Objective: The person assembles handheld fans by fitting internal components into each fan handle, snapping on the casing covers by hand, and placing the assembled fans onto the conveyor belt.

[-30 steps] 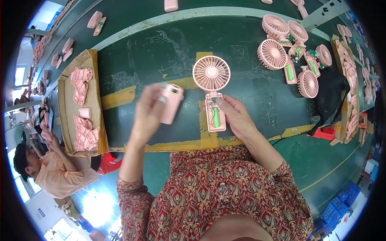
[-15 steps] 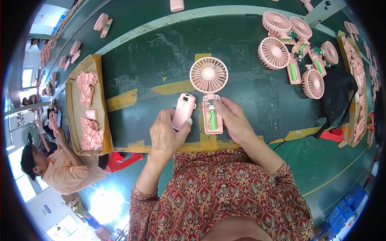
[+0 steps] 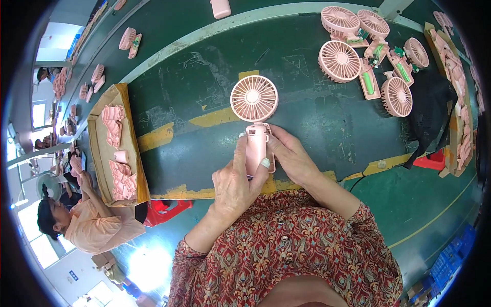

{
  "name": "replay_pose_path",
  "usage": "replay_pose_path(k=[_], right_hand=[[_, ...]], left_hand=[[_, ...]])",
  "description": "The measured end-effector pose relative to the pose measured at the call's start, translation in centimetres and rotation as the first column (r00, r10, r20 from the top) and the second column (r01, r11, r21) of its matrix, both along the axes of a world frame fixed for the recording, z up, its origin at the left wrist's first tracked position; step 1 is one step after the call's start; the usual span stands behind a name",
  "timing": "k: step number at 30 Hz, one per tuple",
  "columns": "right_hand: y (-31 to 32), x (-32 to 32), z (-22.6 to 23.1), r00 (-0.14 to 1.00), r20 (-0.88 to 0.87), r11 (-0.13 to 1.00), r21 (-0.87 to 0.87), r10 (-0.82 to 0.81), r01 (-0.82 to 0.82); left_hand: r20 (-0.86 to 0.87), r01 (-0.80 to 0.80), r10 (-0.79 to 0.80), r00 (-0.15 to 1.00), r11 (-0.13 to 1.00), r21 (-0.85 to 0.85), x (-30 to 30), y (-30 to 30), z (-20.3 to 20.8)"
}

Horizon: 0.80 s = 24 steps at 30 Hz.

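A pink handheld fan (image 3: 254, 105) lies in front of me on the green table, its round grille pointing away. Over its handle sits a pink handle cover (image 3: 255, 146), which hides the green battery and wiring inside. My left hand (image 3: 230, 187) is closed on this cover, fingers along its left side and the thumb near its lower end. At the right edge of the handle, my right hand (image 3: 294, 158) grips the fan with thumb and fingers near the neck. Whether the cover is fully seated, I cannot tell.
Several fans with open handles and green batteries (image 3: 368, 82) stand at the far right beside a black cloth (image 3: 432, 112). Cardboard boxes of pink parts flank me, left (image 3: 141, 169) and right (image 3: 455, 77). A co-worker (image 3: 92, 220) sits at left. A strip (image 3: 179, 40) borders the table's far side.
My left hand has moved right, bringing the handle cover from beside the fan onto its open handle. The battery is now hidden. My right hand stays at the handle.
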State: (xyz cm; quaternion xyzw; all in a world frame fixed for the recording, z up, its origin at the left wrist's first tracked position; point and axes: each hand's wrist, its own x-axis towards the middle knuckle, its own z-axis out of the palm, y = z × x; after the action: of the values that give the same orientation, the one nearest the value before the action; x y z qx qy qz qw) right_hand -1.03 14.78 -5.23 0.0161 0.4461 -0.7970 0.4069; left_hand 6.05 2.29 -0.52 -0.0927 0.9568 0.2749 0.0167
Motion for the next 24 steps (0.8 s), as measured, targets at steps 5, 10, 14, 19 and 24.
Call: replay_pose_path(k=[5, 10, 14, 19, 24], right_hand=[[0.2, -0.2, 0.2, 0.999, -0.009, 0.999, -0.031, 0.034, -0.034], [0.2, -0.5, -0.1, 0.994, -0.037, 0.990, -0.097, 0.102, -0.105], [0.2, -0.5, 0.1, 0.991, -0.021, 0.986, -0.097, 0.131, -0.132], [0.3, -0.8, 0.4, 0.986, 0.038, 0.980, -0.125, 0.161, -0.156], [0.2, -0.6, 0.5, 0.988, 0.038, 0.982, -0.122, 0.152, -0.147]], left_hand=[[-0.065, 0.034, -0.038, 0.997, 0.997, -0.071, -0.1, 0.1, -0.2], [-0.029, 0.021, -0.024, 0.999, 0.996, -0.091, -0.2, 0.4, 0.2], [-0.038, 0.035, -0.038, 0.999, 0.995, -0.094, -0.1, 0.3, -0.1], [-0.025, 0.025, -0.027, 0.999, 0.996, -0.085, -0.1, 0.2, -0.1], [-0.062, 0.024, -0.028, 0.998, 0.997, -0.075, 0.1, 0.0, -0.9]])
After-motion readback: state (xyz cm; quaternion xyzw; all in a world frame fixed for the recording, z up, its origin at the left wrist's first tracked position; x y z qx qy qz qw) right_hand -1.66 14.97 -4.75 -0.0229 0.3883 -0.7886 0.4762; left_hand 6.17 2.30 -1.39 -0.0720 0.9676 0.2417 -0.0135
